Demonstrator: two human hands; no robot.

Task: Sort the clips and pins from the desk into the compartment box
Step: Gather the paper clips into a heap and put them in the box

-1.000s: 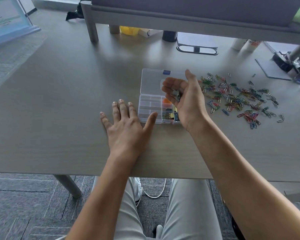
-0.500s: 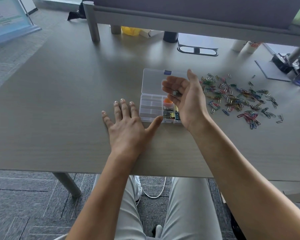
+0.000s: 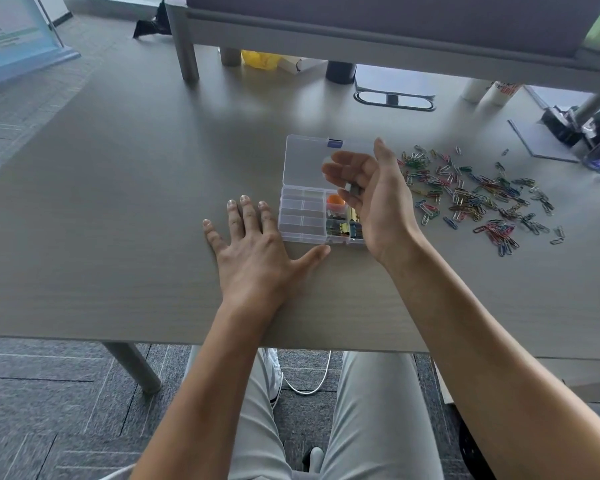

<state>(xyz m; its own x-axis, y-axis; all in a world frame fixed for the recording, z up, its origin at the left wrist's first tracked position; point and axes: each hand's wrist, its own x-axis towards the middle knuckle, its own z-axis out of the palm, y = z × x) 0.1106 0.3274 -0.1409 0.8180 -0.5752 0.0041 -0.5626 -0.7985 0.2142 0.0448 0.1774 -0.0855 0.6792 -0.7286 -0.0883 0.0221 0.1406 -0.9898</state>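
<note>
L hand [image 3: 257,251] lying flat on desk [image 3: 118,202], fingers spread, thumb touching near edge of box [image 3: 309,216]. R hand [image 3: 378,202] hovering over box's right side, fingers curling round small dark clip [image 3: 354,189]. Box sitting open mid-desk. Paper clips [image 3: 475,199] lying scattered toward right edge.

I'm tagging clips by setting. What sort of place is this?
Probably an office: a long grey desk with a cable grommet, a partition screen above it, and carpet-tile floor.
</note>
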